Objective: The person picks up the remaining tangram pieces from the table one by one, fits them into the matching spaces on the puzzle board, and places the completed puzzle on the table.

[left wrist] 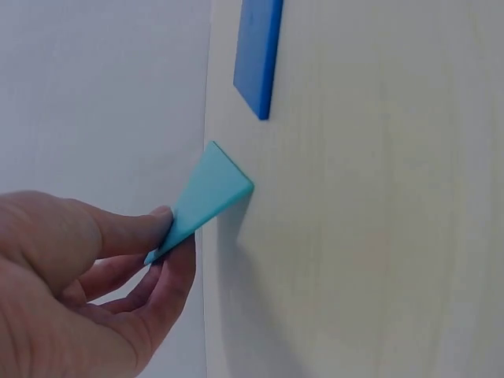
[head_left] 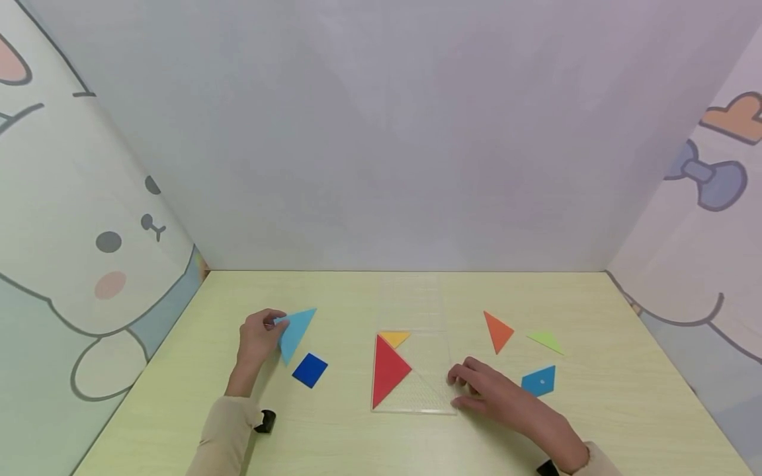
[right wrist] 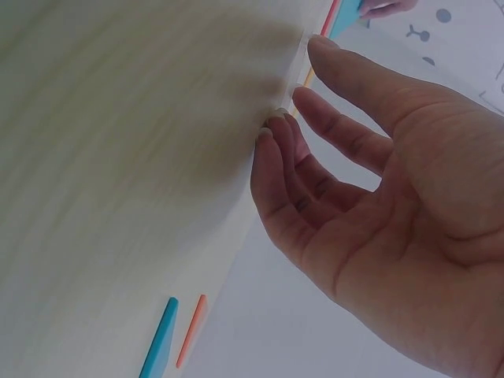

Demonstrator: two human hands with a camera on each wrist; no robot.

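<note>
My left hand (head_left: 257, 338) pinches a light blue triangle tile (head_left: 296, 336) between thumb and fingers. In the left wrist view the tile (left wrist: 209, 189) is tilted, lifted at least partly off the table. Just in front of it lies a dark blue square tile (head_left: 310, 370). A clear plastic tray (head_left: 431, 350) lies mid-table, with a red triangle (head_left: 388, 373) and a small yellow triangle (head_left: 394, 338) at its left side. By the tray's right edge is my right hand (head_left: 494, 396), fingers loosely bent and nothing between them; whether its fingertips touch the tray I cannot tell.
To the right lie an orange triangle (head_left: 498, 332), a light green triangle (head_left: 546, 341) and a blue four-sided tile (head_left: 540, 381), partly behind my right hand. A grey wall (head_left: 405, 145) stands along the back, and printed panels flank the table (head_left: 333, 443).
</note>
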